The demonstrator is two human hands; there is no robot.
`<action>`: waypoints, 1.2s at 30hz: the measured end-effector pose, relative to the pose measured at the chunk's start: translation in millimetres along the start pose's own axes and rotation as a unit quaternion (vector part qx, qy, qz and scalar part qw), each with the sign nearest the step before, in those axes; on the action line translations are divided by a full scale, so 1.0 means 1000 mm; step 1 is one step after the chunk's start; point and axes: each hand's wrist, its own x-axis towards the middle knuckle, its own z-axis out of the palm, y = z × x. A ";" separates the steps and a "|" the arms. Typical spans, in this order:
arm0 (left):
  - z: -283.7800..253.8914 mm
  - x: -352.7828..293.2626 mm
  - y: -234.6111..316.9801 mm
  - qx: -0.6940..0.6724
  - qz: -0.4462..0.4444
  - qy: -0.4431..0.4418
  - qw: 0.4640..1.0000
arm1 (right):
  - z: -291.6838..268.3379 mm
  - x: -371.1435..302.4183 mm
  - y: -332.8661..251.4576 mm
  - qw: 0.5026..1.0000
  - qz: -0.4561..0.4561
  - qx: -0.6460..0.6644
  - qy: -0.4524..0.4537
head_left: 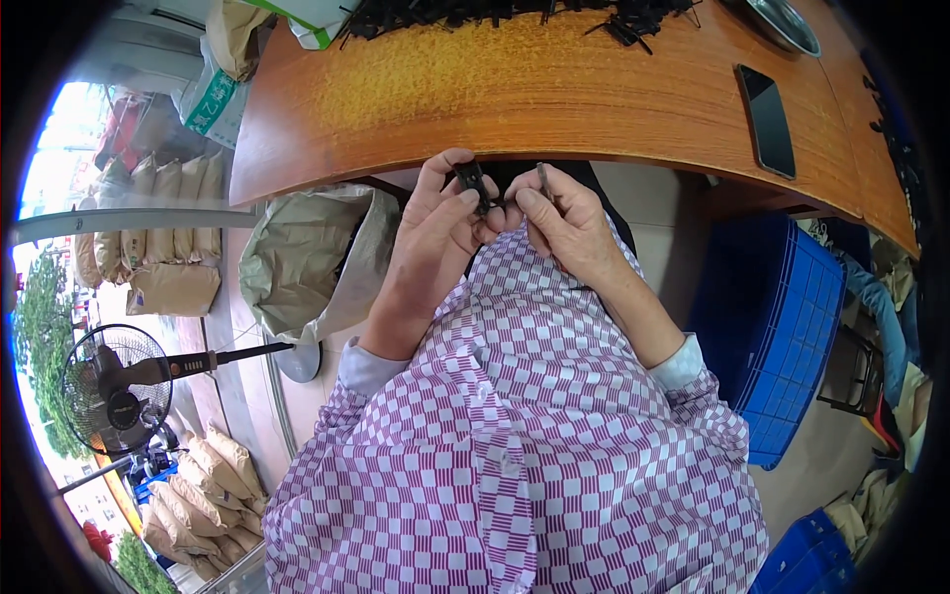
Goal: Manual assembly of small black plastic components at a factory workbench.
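Note:
My left hand (437, 213) is closed on a small black part (472, 183), which looks like moulded plastic, with the thumb pressed along its side. Just to the right, my right hand (564, 220) pinches a thin dark strip (543, 178) between thumb and forefinger; I cannot tell whether it is a tool or a piece of the part. The hands almost meet above my lap, just short of the table edge. Fingers hide portions of both pieces. At the far side of the wooden table (475, 109) lies a heap of similar black pieces (465, 12).
A phone (766, 121) and a metal bowl (782, 22) rest on the table's right side. An open woven sack (297, 259) stands below at left, near a fan (117, 391). A blue crate (792, 337) is on the right. Paper sacks (163, 198) are stacked at far left.

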 end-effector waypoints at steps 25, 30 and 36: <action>-0.021 -0.012 -0.009 0.411 0.103 -0.086 0.901 | 0.003 0.017 -0.004 0.994 0.059 -0.077 -0.054; -0.030 -0.015 -0.016 0.485 0.211 -0.046 0.848 | 0.011 0.023 -0.001 0.988 0.026 -0.141 -0.063; -0.033 -0.016 -0.011 0.447 0.227 -0.018 0.865 | 0.032 0.022 -0.004 0.991 0.055 -0.123 -0.009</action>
